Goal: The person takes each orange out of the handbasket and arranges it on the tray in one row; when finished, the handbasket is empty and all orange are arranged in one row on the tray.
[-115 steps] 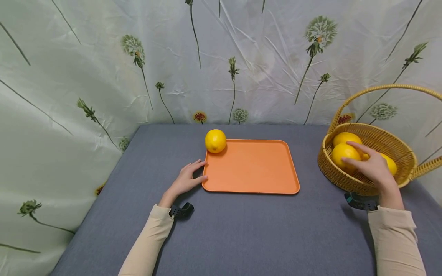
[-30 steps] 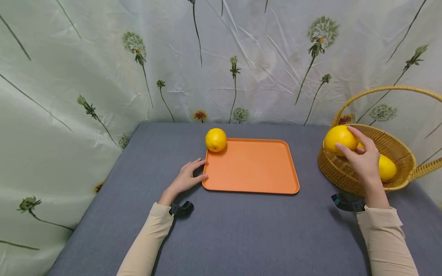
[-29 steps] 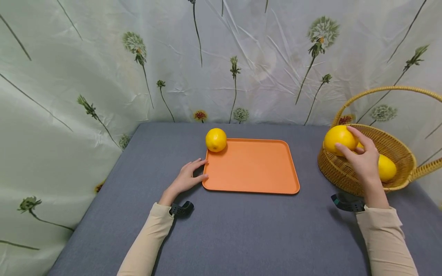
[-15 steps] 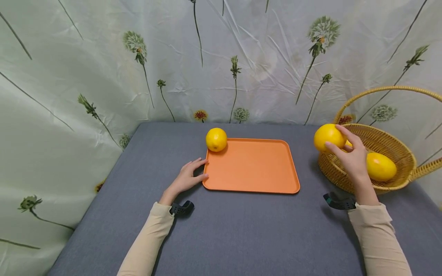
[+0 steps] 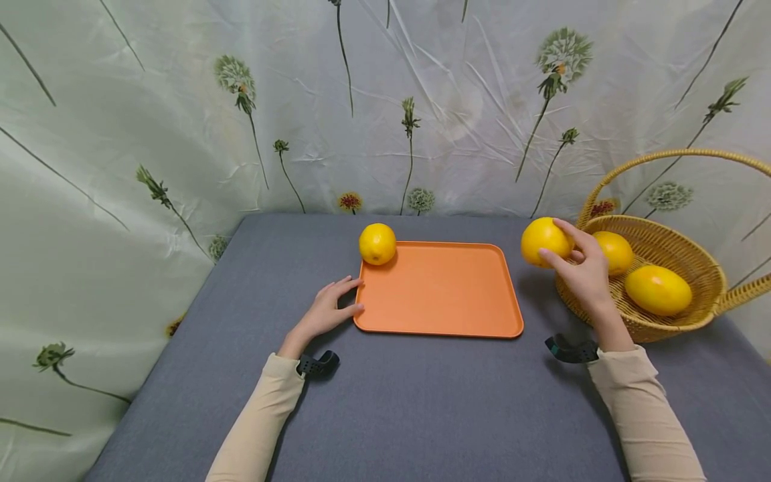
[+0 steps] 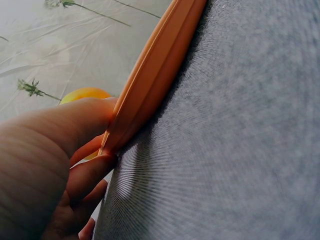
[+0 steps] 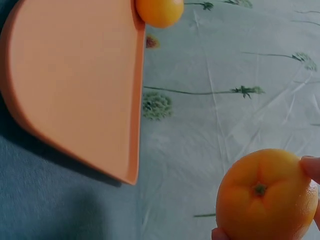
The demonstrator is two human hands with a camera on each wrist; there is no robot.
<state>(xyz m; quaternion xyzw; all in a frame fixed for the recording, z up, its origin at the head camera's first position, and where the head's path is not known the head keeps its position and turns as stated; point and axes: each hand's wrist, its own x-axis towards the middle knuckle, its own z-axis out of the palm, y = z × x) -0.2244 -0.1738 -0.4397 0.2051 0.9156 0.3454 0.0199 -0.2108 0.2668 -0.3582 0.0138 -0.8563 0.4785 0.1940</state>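
Note:
In the head view my right hand (image 5: 585, 271) grips a yellow-orange orange (image 5: 544, 242) between thumb and fingers. It is held up in the gap between the wicker basket (image 5: 695, 248) and the orange tray (image 5: 442, 288). The right wrist view shows its star-shaped stem end (image 7: 259, 189) facing the camera. My left hand (image 5: 325, 308) lies at the tray's left edge, thumb and fingertips touching the rim, fingers spread and fairly straight. Another orange (image 5: 377, 244) rests at the tray's back left corner.
Inside the basket lie a round yellow fruit (image 5: 614, 253) and a longer, oval yellow fruit (image 5: 658, 290). A tall handle (image 5: 680, 154) arches over the basket. Grey cloth (image 5: 434, 402) covers the table, and a flowered curtain (image 5: 470, 120) hangs behind it.
My right hand has taken the orange from the basket, lifted it over the rim and carried it left toward the tray. The left hand and tray have stayed put.

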